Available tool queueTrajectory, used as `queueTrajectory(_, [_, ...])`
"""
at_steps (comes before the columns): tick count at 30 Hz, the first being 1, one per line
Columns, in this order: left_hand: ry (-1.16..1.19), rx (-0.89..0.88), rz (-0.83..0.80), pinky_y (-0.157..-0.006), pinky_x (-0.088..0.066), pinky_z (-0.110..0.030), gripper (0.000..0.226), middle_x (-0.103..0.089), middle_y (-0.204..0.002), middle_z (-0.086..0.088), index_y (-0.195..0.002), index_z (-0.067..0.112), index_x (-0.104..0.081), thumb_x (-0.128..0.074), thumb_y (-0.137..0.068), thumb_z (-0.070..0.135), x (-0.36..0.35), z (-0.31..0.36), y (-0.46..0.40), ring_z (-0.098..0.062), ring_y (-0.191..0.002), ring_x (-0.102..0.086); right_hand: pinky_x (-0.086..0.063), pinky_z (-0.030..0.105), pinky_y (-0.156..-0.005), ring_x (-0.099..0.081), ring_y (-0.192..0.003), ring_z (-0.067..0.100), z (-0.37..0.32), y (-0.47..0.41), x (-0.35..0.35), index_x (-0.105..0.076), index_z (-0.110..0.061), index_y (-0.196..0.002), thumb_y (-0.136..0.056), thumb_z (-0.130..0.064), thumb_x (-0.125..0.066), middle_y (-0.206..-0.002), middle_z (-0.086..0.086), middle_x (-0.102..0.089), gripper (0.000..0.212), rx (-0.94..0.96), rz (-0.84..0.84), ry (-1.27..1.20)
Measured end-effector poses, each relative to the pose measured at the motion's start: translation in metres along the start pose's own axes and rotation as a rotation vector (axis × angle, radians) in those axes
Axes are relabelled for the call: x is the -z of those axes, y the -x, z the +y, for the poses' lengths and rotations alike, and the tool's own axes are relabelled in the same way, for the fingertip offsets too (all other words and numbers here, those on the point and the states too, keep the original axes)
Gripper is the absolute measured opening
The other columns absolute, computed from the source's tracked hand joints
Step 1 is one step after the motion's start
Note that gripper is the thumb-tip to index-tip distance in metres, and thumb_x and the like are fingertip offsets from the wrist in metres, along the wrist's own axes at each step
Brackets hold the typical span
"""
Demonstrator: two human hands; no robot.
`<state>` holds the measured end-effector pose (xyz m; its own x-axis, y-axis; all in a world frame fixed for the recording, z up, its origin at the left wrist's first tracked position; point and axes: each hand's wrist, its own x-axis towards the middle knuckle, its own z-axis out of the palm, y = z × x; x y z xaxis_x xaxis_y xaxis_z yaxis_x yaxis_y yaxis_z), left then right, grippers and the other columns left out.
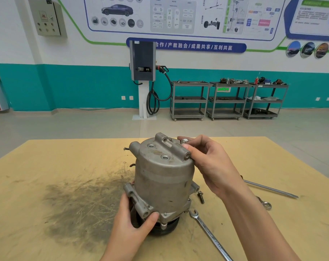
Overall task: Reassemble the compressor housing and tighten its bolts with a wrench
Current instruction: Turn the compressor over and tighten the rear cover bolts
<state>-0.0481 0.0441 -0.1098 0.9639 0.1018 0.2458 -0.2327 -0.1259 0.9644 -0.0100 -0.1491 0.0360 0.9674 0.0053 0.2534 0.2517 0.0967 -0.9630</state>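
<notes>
A grey metal compressor (162, 178) stands upright on its black pulley in the middle of the yellow table (47, 159). My left hand (133, 221) grips its lower left flange, thumb across the front. My right hand (205, 161) is at the top right rim and pinches a silver bolt head (184, 141) between thumb and fingers. A loose bolt (201, 197) lies on the table just right of the compressor. A combination wrench (209, 234) lies in front of it, slanting toward the near right.
A long metal rod (271, 189) and a ring-ended wrench (265, 204) lie on the table at the right, partly under my right forearm. A dark oily smear (79, 202) covers the table left of the compressor. Grey carts (227, 99) stand by the far wall.
</notes>
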Motion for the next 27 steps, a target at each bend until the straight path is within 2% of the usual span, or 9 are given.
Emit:
queueTrajectory(2, [-0.003, 0.001, -0.001, -0.082, -0.043, -0.003, 0.078, -0.055, -0.114, 0.050, -0.124, 0.057, -0.036, -0.078, -0.058, 0.052, -0.0002, -0.0007, 0.0002, 0.023, -0.110, -0.053, -0.048, 0.039, -0.103, -0.063, -0.112, 0.020, -0.0022, 0.0015, 0.0036, -0.067, -0.008, -0.088, -0.090, -0.002, -0.061, -0.113, 0.009, -0.070, 0.008, -0.013, -0.059, -0.021])
queueTrajectory(5, [-0.007, -0.003, -0.003, -0.081, -0.042, 0.001, 0.074, -0.055, -0.114, 0.050, -0.124, 0.055, -0.037, -0.077, -0.063, 0.042, -0.0005, -0.0018, -0.0001, 0.023, -0.110, -0.053, -0.047, 0.033, -0.103, -0.061, -0.117, 0.015, -0.0056, 0.0031, 0.0069, -0.073, -0.010, -0.089, -0.092, 0.002, -0.055, -0.114, 0.006, -0.070, 0.022, -0.037, -0.120, -0.046])
queueTrajectory(7, [-0.003, -0.003, -0.003, -0.081, -0.042, 0.000, 0.073, -0.054, -0.113, 0.050, -0.123, 0.054, -0.037, -0.077, -0.064, 0.042, 0.0000, -0.0018, -0.0004, 0.023, -0.110, -0.052, -0.046, 0.035, -0.104, -0.061, -0.116, 0.013, -0.0056, 0.0032, 0.0051, -0.071, -0.009, -0.085, -0.091, 0.002, -0.058, -0.114, 0.005, -0.069, 0.019, -0.027, -0.103, -0.024])
queueTrajectory(10, [0.020, 0.006, -0.008, -0.083, -0.042, -0.005, 0.072, -0.054, -0.113, 0.051, -0.123, 0.056, -0.037, -0.084, -0.069, 0.046, 0.0007, -0.0008, -0.0008, 0.023, -0.110, -0.051, -0.047, 0.042, -0.103, -0.063, -0.111, 0.024, -0.0036, 0.0024, 0.0017, -0.061, -0.005, -0.081, -0.089, -0.001, -0.063, -0.113, 0.016, -0.067, 0.008, -0.008, -0.040, 0.000])
queueTrajectory(12, [0.019, 0.007, -0.008, -0.082, -0.043, -0.002, 0.074, -0.054, -0.111, 0.052, -0.122, 0.056, -0.036, -0.079, -0.062, 0.049, 0.0004, 0.0000, -0.0008, 0.024, -0.109, -0.051, -0.046, 0.043, -0.102, -0.062, -0.111, 0.028, -0.0031, 0.0016, 0.0025, -0.061, -0.005, -0.084, -0.090, -0.003, -0.062, -0.114, 0.020, -0.066, 0.006, -0.008, -0.032, -0.005])
queueTrajectory(16, [0.024, 0.009, -0.009, -0.081, -0.043, -0.001, 0.076, -0.056, -0.111, 0.049, -0.123, 0.057, -0.036, -0.077, -0.059, 0.046, 0.0000, -0.0007, -0.0006, 0.023, -0.110, -0.053, -0.050, 0.031, -0.097, -0.062, -0.114, 0.016, -0.0051, 0.0023, 0.0078, -0.073, -0.010, -0.089, -0.094, 0.000, -0.054, -0.113, 0.008, -0.071, 0.022, -0.033, -0.120, -0.058])
queueTrajectory(19, [0.025, 0.011, -0.007, -0.083, -0.043, -0.003, 0.077, -0.056, -0.113, 0.048, -0.123, 0.058, -0.036, -0.076, -0.059, 0.047, 0.0002, -0.0003, -0.0008, 0.023, -0.110, -0.052, -0.050, 0.034, -0.098, -0.063, -0.112, 0.016, -0.0043, 0.0025, 0.0068, -0.072, -0.009, -0.085, -0.090, 0.000, -0.059, -0.106, 0.007, -0.073, 0.017, -0.021, -0.095, -0.018])
queueTrajectory(23, [0.028, 0.002, -0.023, -0.080, -0.043, 0.001, 0.081, -0.052, -0.112, 0.054, -0.124, 0.058, -0.033, -0.078, -0.056, 0.056, 0.0023, 0.0034, -0.0012, 0.027, -0.108, -0.050, -0.045, 0.050, -0.102, -0.061, -0.110, 0.032, -0.0033, 0.0025, 0.0025, -0.060, -0.005, -0.081, -0.089, -0.004, -0.064, -0.114, 0.026, -0.063, 0.009, -0.004, -0.011, 0.042])
queueTrajectory(27, [0.105, -0.013, -0.078, -0.086, -0.044, -0.003, 0.102, -0.056, -0.119, 0.049, -0.131, 0.051, -0.036, -0.082, -0.044, 0.078, 0.0082, 0.0073, -0.0020, 0.022, -0.113, -0.053, -0.049, 0.045, -0.096, -0.063, -0.098, 0.024, -0.0088, 0.0041, 0.0077, -0.066, -0.005, -0.087, -0.093, -0.006, -0.057, -0.112, 0.025, -0.065, 0.010, -0.019, -0.064, -0.017])
